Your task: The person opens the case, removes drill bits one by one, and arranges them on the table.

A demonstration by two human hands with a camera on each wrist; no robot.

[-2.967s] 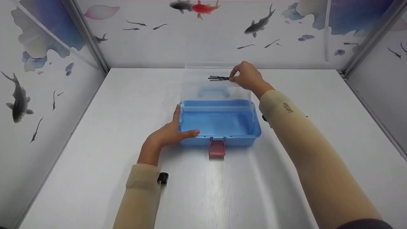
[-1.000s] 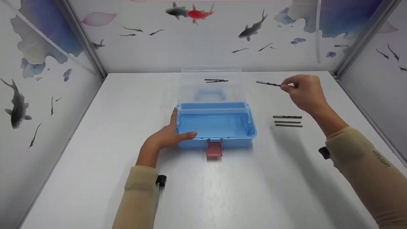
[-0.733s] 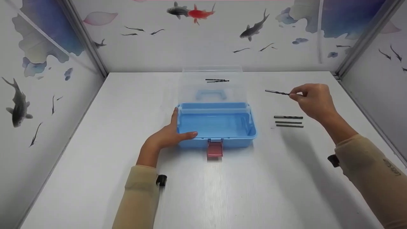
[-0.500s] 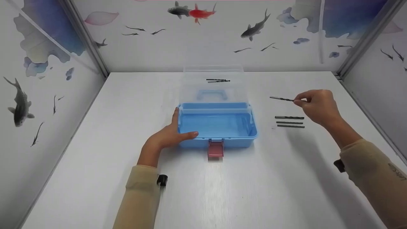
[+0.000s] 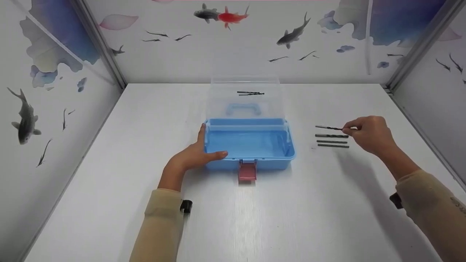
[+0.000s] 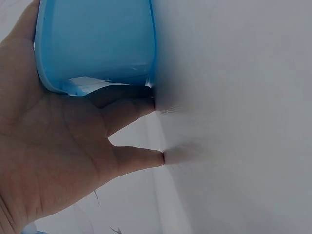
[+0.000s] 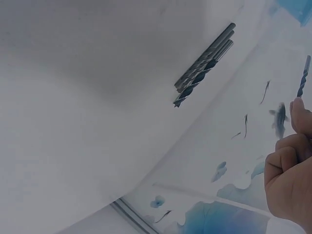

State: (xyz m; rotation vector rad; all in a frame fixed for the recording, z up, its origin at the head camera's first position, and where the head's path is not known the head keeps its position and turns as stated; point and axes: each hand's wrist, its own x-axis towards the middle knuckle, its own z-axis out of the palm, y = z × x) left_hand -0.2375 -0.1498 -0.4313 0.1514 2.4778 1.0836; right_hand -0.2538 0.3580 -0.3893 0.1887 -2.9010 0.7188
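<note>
My right hand (image 5: 371, 134) pinches a drill bit (image 5: 327, 127) by its fluted end, the smooth shank pointing left. In the right wrist view that bit (image 7: 304, 75) shows above the tabletop, apart from it. Just in front of it in the head view, three drill bits (image 5: 332, 136) lie side by side on the table. My left hand (image 5: 189, 154) rests against the left side of a blue plastic toolbox (image 5: 249, 163), thumb over its front rim. Straight, spread fingers (image 6: 134, 160) show in the left wrist view beside the box.
The toolbox's clear lid (image 5: 218, 98) is tipped back, its blue handle (image 5: 244, 107) visible. A few more drill bits (image 5: 251, 93) lie at the lid, overlapping. A red latch (image 5: 247, 171) hangs at the front. Painted panels (image 5: 153, 54) enclose the white table (image 5: 116, 174).
My right hand first held several bits over the lid, then carried one bit right and down toward the row. Three bits now show there. My left hand has stayed on the box.
</note>
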